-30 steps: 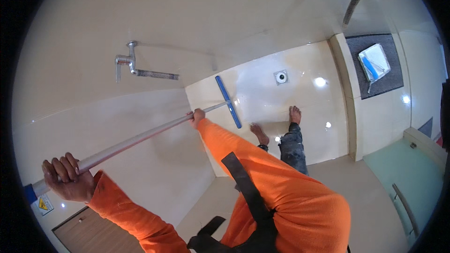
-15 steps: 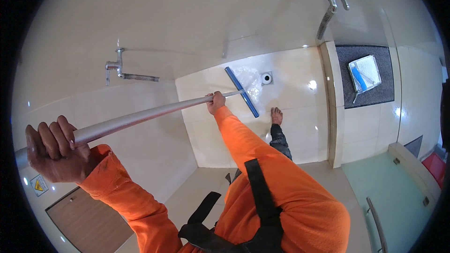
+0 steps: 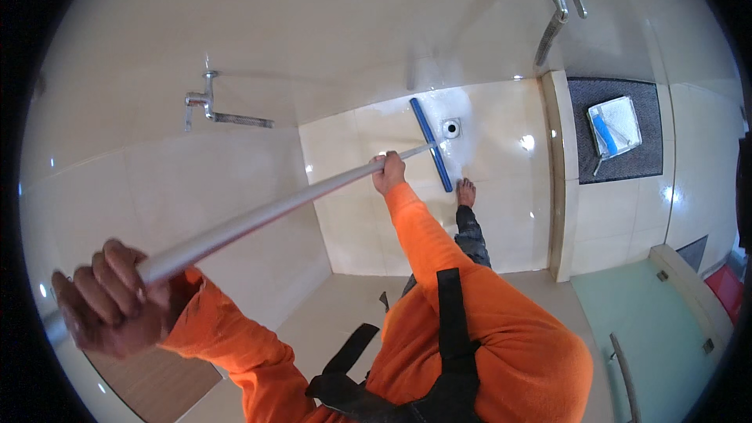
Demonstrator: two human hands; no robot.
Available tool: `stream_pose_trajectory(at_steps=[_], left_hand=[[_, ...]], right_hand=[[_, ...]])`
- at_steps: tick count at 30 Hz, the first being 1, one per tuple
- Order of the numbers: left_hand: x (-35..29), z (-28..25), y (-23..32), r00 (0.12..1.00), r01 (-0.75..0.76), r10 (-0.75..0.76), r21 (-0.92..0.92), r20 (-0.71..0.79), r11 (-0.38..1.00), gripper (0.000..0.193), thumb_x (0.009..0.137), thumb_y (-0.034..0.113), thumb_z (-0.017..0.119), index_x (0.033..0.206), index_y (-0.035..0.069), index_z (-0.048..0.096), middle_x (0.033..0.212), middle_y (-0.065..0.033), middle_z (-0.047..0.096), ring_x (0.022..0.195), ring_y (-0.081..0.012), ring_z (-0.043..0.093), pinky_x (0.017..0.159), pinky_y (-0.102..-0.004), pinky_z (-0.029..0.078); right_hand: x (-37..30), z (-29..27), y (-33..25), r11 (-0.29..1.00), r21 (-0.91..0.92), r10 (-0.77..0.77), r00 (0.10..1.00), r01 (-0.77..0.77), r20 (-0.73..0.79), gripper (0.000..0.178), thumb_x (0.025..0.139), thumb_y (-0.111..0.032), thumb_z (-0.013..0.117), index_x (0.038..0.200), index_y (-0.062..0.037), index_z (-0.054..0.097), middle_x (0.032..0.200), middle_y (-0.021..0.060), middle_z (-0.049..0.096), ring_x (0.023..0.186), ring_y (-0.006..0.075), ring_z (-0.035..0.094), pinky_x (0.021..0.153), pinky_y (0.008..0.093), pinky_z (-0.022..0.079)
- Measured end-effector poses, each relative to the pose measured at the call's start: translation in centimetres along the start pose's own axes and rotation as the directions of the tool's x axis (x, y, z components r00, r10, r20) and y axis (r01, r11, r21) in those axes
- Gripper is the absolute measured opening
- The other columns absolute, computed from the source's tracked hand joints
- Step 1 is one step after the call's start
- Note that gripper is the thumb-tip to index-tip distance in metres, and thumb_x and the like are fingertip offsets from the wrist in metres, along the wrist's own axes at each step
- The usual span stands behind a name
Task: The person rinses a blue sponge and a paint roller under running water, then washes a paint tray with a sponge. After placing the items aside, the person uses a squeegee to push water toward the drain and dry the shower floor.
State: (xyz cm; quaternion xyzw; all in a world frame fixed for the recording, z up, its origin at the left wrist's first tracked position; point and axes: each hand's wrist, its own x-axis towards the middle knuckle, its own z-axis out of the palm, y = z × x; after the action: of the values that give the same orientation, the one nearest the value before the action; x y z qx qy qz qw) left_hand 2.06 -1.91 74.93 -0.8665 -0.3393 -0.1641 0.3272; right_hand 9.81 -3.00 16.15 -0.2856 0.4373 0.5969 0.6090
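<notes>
My left hand (image 3: pixel 113 298) is closed around the upper end of a long silver pole. That pole belongs to a floor squeegee (image 3: pixel 258 217). Farther down the same pole, my right hand (image 3: pixel 388 172) grips it, not far from the head. The blue blade (image 3: pixel 438 163) lies on the wet, cream-tiled floor, slanting just left of a square floor drain (image 3: pixel 451 128). Water spreads around the drain and beside the blade. My bare foot (image 3: pixel 466 193) stands close to the blade's near end.
A raised ledge (image 3: pixel 560 180) borders the wet floor on the right. Beyond it, a white tray with a blue-handled brush (image 3: pixel 604 135) rests on a dark mat (image 3: pixel 578 141). Metal taps (image 3: pixel 207 102) project from the walls. At lower right is a glass door (image 3: pixel 642 313).
The squeegee blade has slid right, pushing water up to the drain. Both hands have moved right with the pole, the left one also lower in view.
</notes>
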Motion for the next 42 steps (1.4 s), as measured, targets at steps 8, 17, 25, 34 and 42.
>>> stream_pose_trajectory(at_steps=[8, 17, 25, 34, 42], left_hand=[[-7.2, -10.6, -3.9, 0.958, 0.286, -0.284, 0.043, -0.043, 0.957, 0.042, 0.090, 0.030, 0.069, 0.063, 0.010, 0.043, 0.050, -0.0009, 0.047, 0.044, -0.0141, 0.049, 0.043, -0.0246, 0.044], [-14.8, -8.1, -2.5, 0.995, -0.031, -0.092, -0.828, 0.025, -0.560, 0.041, 0.078, 0.034, 0.082, 0.074, -0.001, 0.060, 0.056, -0.0063, 0.057, 0.044, -0.0184, 0.054, 0.041, -0.0283, 0.039], [-14.1, 5.4, 10.6, 0.912, 0.231, -0.165, -0.802, 0.376, -0.551, 0.020, 0.084, 0.014, 0.067, 0.076, 0.004, 0.051, 0.068, 0.0024, 0.046, 0.063, -0.0072, 0.043, 0.054, -0.0245, 0.034], [-8.6, -2.6, 24.1, 0.990, -0.140, -0.030, -0.948, -0.137, -0.287, 0.024, 0.079, 0.014, 0.072, 0.099, 0.009, 0.059, 0.067, -0.0134, 0.063, 0.066, -0.0352, 0.066, 0.057, -0.0431, 0.050], [-11.8, -5.2, 32.4, 0.940, -0.184, 0.198, -0.902, -0.278, -0.391, 0.023, 0.082, 0.028, 0.072, 0.088, 0.013, 0.055, 0.064, -0.0097, 0.061, 0.061, -0.0340, 0.063, 0.056, -0.0448, 0.047]], right_hand=[[-15.5, 1.6, 2.6, 0.965, -0.181, 0.191, 0.981, -0.189, -0.005, 0.009, 0.098, -0.013, 0.044, 0.094, -0.0044, 0.043, 0.074, 0.0069, 0.047, 0.064, 0.0211, 0.053, 0.068, 0.0425, 0.055], [-15.4, -2.9, 4.4, 0.579, -0.815, 0.062, 0.996, 0.021, 0.069, 0.014, 0.091, -0.016, 0.057, 0.091, -0.0050, 0.047, 0.073, 0.0068, 0.048, 0.060, 0.0190, 0.054, 0.051, 0.0346, 0.052], [-17.2, -0.5, -3.9, 0.592, -0.784, 0.116, 0.943, 0.187, 0.313, 0.020, 0.092, -0.019, 0.054, 0.096, 0.0002, 0.051, 0.072, 0.0076, 0.050, 0.058, 0.0206, 0.055, 0.053, 0.0363, 0.056], [-62.5, -1.8, -11.4, 0.037, -0.089, -0.195, 0.094, 0.995, 0.976, 0.080, 0.083, -0.051, 0.062, 0.143, -0.0029, 0.040, 0.144, 0.0227, 0.043, 0.136, 0.0338, 0.038, 0.113, 0.0476, 0.030], [-75.4, -5.8, -6.0, -0.223, 0.237, -0.315, -0.300, 0.946, 0.901, 0.049, 0.089, -0.055, 0.061, 0.102, -0.0116, 0.041, 0.074, 0.0023, 0.053, 0.059, 0.0120, 0.050, 0.066, 0.0257, 0.044]])
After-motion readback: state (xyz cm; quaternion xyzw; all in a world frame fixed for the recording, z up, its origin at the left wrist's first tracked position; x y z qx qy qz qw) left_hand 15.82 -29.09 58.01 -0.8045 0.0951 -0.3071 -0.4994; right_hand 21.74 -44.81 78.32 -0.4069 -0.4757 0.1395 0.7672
